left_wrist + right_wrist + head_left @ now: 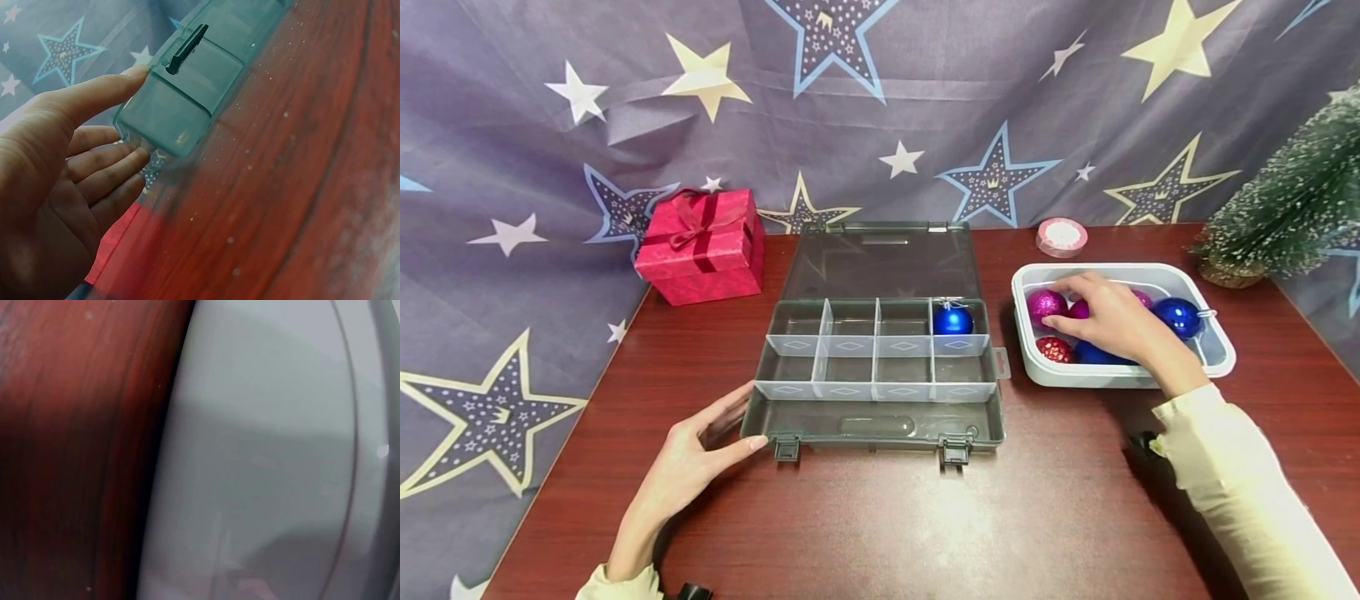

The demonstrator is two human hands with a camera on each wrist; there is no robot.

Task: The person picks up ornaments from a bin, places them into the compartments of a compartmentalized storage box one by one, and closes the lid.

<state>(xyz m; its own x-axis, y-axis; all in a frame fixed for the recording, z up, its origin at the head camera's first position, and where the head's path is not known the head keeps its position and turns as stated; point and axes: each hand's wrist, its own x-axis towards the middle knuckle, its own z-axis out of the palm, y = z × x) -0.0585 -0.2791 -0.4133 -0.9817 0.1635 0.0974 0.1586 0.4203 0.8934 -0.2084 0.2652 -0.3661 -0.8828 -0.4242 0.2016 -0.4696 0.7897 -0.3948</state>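
A dark translucent organizer box (880, 423) lies with its lid back on the table, its tray split by pale dividers. One blue ornament ball (953, 320) sits in its back right compartment. My left hand (688, 454) rests at the front left corner, thumb straight on the edge and relaxed fingers along the side. Over a white bin (1217, 358) my right hand (1108, 317) reaches in, thumb and fingertips at a magenta glitter ball (1043, 305); cannot tell whether it grips the ball. The right wrist view shows only the bin's outer wall (262, 456) and table.
Also in the bin are a red patterned ball (1055, 350) and blue balls (1177, 317). Behind it lies a roll of pink ribbon (1062, 237). A red gift box (703, 250) stands back left, a small frosted tree (1292, 192) back right. A star-printed cloth (880, 133) hangs behind.
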